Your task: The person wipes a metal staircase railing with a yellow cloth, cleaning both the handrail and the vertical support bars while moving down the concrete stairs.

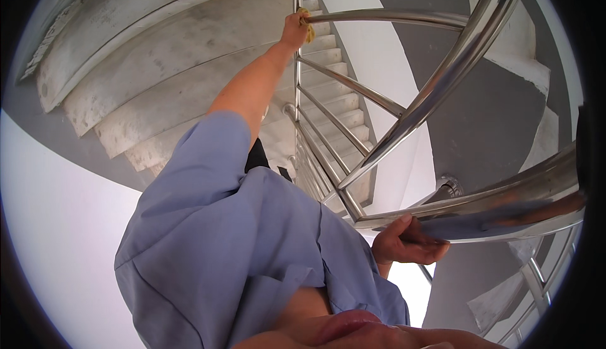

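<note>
My left hand is stretched far forward and closed around a yellow cloth. The cloth is bunched against the stainless steel railing, where a horizontal bar meets an upright post. What the fingers do behind the post is partly hidden. Close to my body, my right hand cups the wide polished handrail, thumb at its upper edge and fingers along the lower one. The shiny metal reflects the hand and a blue sleeve.
Curved, stained stone stairs fan out at the left. Beyond the balusters, a lower flight of steps descends. Another curved handrail sweeps across the upper right. A white wall stands at the left, and grey surfaces lie beyond the rail.
</note>
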`<act>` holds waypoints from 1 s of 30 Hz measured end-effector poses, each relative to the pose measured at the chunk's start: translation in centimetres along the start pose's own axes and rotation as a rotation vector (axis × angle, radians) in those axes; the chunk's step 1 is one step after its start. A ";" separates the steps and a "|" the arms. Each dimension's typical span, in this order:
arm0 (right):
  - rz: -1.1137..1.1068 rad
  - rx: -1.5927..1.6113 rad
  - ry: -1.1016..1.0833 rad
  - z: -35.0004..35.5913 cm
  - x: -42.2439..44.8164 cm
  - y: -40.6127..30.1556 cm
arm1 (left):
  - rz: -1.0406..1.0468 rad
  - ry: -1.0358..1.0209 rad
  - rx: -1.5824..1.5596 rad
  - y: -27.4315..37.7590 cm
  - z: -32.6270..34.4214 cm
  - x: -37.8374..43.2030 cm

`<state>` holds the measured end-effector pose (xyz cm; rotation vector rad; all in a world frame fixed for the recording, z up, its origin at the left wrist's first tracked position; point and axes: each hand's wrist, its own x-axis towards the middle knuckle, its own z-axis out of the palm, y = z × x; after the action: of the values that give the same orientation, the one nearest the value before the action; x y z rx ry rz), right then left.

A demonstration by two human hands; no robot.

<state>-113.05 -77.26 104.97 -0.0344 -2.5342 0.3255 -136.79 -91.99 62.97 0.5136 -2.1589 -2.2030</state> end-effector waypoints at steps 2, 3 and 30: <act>-0.030 -0.068 -0.011 -0.2 0.0 0.1 | -0.161 0.042 0.108 5.5 0.1 -0.9; -0.059 -0.075 -0.013 -0.3 0.1 0.3 | -0.233 0.082 0.161 7.1 0.1 -1.5; -0.121 0.016 0.241 2.0 1.8 -1.3 | -0.123 -0.461 -0.568 18.5 1.5 -10.8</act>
<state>-115.58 -78.76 104.65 0.0811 -2.2837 0.2765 -130.93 -88.81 83.40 0.1172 -1.5257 -3.0741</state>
